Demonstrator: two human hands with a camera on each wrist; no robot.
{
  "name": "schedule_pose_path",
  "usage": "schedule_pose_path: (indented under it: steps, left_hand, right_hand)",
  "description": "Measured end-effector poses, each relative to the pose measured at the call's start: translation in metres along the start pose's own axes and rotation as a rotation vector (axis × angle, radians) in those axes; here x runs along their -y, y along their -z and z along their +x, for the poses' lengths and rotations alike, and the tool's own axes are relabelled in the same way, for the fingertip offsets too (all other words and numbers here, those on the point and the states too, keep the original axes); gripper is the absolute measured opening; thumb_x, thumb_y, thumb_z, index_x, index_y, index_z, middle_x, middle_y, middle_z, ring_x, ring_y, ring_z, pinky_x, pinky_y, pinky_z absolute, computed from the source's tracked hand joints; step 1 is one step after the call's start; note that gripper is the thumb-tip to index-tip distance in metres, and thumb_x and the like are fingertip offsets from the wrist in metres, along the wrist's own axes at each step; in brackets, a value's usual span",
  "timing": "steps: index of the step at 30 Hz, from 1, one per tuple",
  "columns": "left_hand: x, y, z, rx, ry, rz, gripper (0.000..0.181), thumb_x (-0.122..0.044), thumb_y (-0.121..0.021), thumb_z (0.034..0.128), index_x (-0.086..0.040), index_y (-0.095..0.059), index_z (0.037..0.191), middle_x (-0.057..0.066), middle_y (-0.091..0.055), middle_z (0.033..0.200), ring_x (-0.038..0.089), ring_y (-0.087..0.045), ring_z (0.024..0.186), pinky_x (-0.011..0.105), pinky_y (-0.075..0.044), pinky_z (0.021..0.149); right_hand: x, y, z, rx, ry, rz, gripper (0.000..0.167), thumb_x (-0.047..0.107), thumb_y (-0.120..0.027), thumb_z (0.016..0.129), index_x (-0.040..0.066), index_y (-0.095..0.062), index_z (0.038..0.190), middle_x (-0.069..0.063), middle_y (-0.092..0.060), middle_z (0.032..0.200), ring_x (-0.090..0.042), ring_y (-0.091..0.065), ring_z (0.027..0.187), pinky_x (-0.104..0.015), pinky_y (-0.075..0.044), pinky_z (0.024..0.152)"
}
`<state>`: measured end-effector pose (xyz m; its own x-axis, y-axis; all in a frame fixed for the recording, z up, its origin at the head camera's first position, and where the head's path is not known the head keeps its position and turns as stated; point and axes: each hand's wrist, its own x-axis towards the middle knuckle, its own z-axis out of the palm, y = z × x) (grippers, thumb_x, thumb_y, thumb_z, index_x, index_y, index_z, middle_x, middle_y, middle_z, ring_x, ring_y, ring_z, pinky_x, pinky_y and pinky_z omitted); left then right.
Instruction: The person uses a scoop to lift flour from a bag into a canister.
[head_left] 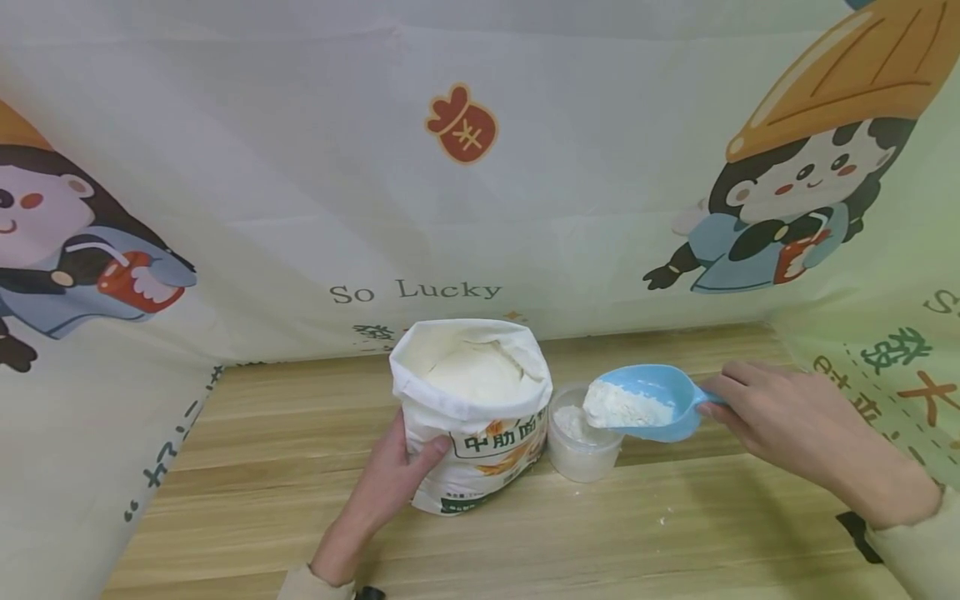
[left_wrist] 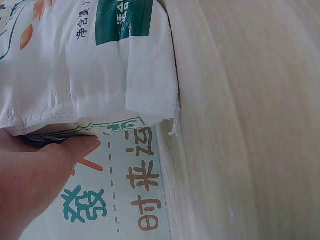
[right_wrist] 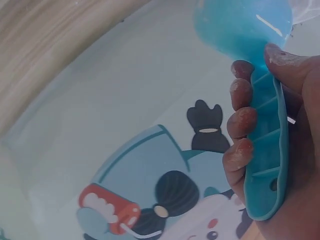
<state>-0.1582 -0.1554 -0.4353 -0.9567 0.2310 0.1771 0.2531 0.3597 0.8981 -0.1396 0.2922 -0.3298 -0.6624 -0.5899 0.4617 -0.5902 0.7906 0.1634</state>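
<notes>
An open white bag of flour (head_left: 472,417) stands on the table, flour showing inside its mouth. My left hand (head_left: 397,471) grips its left side, thumb on the front and the other fingers hidden behind; in the left wrist view, part of that hand (left_wrist: 40,170) is against the bag (left_wrist: 90,85). A blue scoop (head_left: 660,408), heaped with flour (head_left: 622,407), is held by its handle in my right hand (head_left: 795,417). The scoop's tip is over a clear round tub (head_left: 585,458) with flour in it. The right wrist view shows fingers wrapped around the ribbed handle (right_wrist: 267,145).
The tub stands just right of the bag on a wood-grain table (head_left: 262,467). Small flour specks lie on the table in front of it. A printed cloth (head_left: 300,167) with cartoon figures hangs at the back and both sides.
</notes>
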Motion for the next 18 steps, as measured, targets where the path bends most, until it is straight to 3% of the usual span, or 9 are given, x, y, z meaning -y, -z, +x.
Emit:
schedule_pose_path:
  steps: [6,11,14,16,18]
  left_hand:
    - [-0.001,0.0,0.0,-0.005,-0.002,0.015,0.053,-0.03,-0.066,0.1024,-0.016,-0.045,0.149,0.01,-0.065,0.134,0.032,-0.064,0.121,0.056,-0.052,0.101]
    - [0.0,0.0,0.0,-0.003,-0.006,0.015,0.053,-0.03,-0.066,0.1024,-0.016,-0.045,0.149,0.01,-0.065,0.134,0.032,-0.064,0.122,0.055,-0.052,0.101]
    - [0.0,0.0,0.0,-0.006,-0.002,0.016,0.053,-0.03,-0.067,0.1022,-0.017,-0.045,0.149,0.01,-0.065,0.134,0.032,-0.064,0.121,0.055,-0.052,0.1]
    - [0.0,0.0,0.0,-0.009,0.0,0.022,0.053,-0.03,-0.067,0.102,-0.017,-0.046,0.149,0.01,-0.066,0.133,0.031,-0.065,0.12,0.054,-0.052,0.1]
    - [0.0,0.0,0.0,-0.011,-0.003,0.029,0.053,-0.03,-0.067,0.1019,-0.016,-0.046,0.148,0.009,-0.066,0.133,0.031,-0.065,0.12,0.054,-0.052,0.1]
  right_hand:
    - [0.004,0.003,0.009,-0.018,0.037,-0.043,0.079,0.059,-0.012,0.108,0.012,-0.072,0.09,0.007,-0.049,0.071,-0.01,-0.043,0.056,-0.026,-0.03,0.041]
    - [0.007,0.006,0.017,0.01,0.061,-0.054,0.079,0.058,-0.009,0.107,0.013,-0.07,0.087,0.007,-0.052,0.071,-0.011,-0.048,0.057,-0.027,-0.033,0.042]
    - [0.01,0.01,0.023,0.066,0.064,-0.07,0.051,0.051,-0.045,0.109,0.011,-0.073,0.091,0.004,-0.056,0.073,-0.013,-0.053,0.058,-0.028,-0.038,0.043]
    - [0.011,0.012,0.027,0.092,0.067,-0.084,0.029,0.038,-0.069,0.099,0.01,-0.075,0.094,0.003,-0.058,0.073,-0.015,-0.056,0.059,-0.029,-0.04,0.043]
    - [0.013,0.014,0.031,0.11,0.071,-0.093,0.019,0.023,-0.084,0.083,0.01,-0.074,0.092,0.004,-0.055,0.071,-0.014,-0.053,0.058,-0.028,-0.039,0.043]
